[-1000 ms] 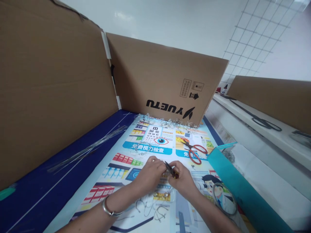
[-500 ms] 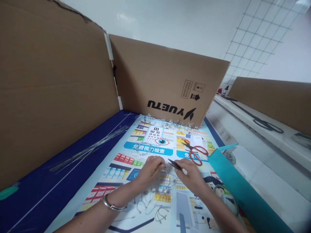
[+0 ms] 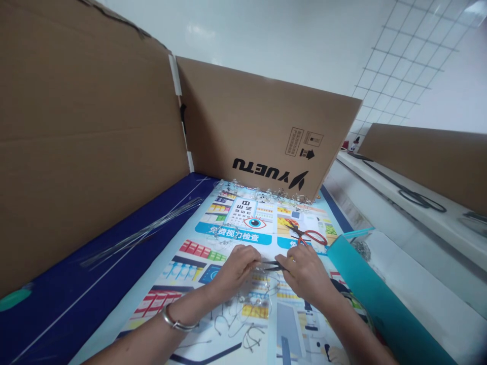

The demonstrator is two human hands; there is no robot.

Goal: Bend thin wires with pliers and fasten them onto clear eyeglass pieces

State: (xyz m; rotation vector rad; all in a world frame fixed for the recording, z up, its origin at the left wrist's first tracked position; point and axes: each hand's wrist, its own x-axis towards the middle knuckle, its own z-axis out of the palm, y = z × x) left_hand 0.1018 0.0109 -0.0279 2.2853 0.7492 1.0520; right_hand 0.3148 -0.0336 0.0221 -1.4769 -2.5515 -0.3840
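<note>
My left hand (image 3: 240, 263), with a silver bangle on the wrist, is closed in a pinch on what looks like thin wire, mostly hidden by the fingers. My right hand (image 3: 304, 268) is wrapped round dark needle-nose pliers (image 3: 272, 266). Their slim jaws stand apart and point left, with the tips at my left fingertips. The plier handles are hidden in the palm. Below the hands, thin bent wire pieces (image 3: 253, 338) and small clear beads (image 3: 249, 300) lie on the printed sheet. Red-handled scissors (image 3: 315, 237) rest just beyond my right hand, partly covered by it.
Cardboard panels (image 3: 262, 121) stand at the back and left. Small wire pieces (image 3: 262, 192) are heaped along the back panel. Long straight wires (image 3: 144, 230) lie on the dark blue surface at left. A teal-sided box (image 3: 380, 289) holding a wire coil (image 3: 362, 249) stands right.
The plier jaws have opened and swung level, reaching my left fingertips. My right hand has turned and risen slightly, now covering part of the scissors. My left hand stays nearly in place.
</note>
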